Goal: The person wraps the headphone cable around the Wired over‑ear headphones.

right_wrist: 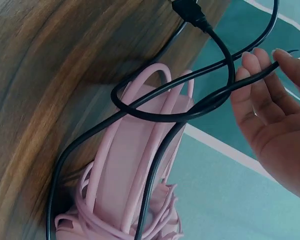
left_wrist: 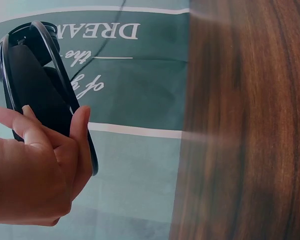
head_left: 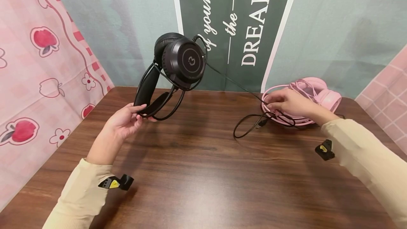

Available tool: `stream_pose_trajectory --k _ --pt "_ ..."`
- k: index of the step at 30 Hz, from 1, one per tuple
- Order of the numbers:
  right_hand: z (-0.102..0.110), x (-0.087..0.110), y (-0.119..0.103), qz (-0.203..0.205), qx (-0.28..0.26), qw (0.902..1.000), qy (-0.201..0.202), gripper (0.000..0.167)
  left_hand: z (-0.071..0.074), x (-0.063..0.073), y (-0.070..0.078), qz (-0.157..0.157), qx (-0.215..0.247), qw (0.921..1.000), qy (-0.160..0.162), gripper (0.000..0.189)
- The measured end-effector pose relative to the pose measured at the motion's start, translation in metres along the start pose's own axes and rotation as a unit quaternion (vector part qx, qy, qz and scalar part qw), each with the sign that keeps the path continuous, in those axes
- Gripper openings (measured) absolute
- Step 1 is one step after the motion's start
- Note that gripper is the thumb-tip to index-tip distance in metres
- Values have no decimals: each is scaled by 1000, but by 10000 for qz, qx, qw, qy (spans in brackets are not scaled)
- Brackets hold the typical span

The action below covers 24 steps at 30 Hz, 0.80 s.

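Note:
Black over-ear headphones [head_left: 187,61] are held up above the table, ear cups uppermost and tilted right. My left hand [head_left: 125,121] grips their headband at its lower end; the left wrist view shows fingers and thumb around the headband [left_wrist: 37,82]. From the ear cups a thin black cable [head_left: 233,80] runs taut to my right hand [head_left: 290,103], which pinches it between thumb and fingers. Beyond the pinch the cable loops loosely, with a USB plug [right_wrist: 190,12] at its end. Pink headphones [head_left: 329,98] lie under and behind my right hand, their cord wound around them.
The brown wooden table [head_left: 203,172] spans the view. A green cloth with white lettering [head_left: 257,20] hangs behind it. Pink fruit-patterned fabric [head_left: 47,63] hangs at the left, and pink tiled fabric [head_left: 391,98] at the right.

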State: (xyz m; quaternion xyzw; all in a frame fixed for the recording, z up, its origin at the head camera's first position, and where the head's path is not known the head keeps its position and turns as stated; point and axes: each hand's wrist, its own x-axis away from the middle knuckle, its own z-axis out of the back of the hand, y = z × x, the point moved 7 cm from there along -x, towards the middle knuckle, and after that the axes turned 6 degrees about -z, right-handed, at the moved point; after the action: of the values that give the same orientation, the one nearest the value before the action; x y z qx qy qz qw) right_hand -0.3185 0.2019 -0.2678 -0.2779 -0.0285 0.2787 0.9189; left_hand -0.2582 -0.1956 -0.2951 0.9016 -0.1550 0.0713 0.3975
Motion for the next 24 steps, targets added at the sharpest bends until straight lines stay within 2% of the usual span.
stream_pose_trajectory --k 3,8,16,20,24 --pt "-4 -2 -2 -73 17 9999 -105 10 0 0 -1 -6 -42 10000 -48 11" --pt "-15 -2 -8 -86 -493 9969 -602 10 -2 -2 -2 -168 -275 9995 -23 6" --pt "-27 0 -18 -37 -568 9912 -1193 10 -4 -7 -8 -519 -635 9953 508 13" --pt "-29 1 -27 148 -553 9904 -1260 11 -6 -9 -12 -602 -773 9922 771 14" --pt "-30 1 -38 513 -501 9897 -1243 12 -9 -11 -16 -683 -915 9884 1003 17"
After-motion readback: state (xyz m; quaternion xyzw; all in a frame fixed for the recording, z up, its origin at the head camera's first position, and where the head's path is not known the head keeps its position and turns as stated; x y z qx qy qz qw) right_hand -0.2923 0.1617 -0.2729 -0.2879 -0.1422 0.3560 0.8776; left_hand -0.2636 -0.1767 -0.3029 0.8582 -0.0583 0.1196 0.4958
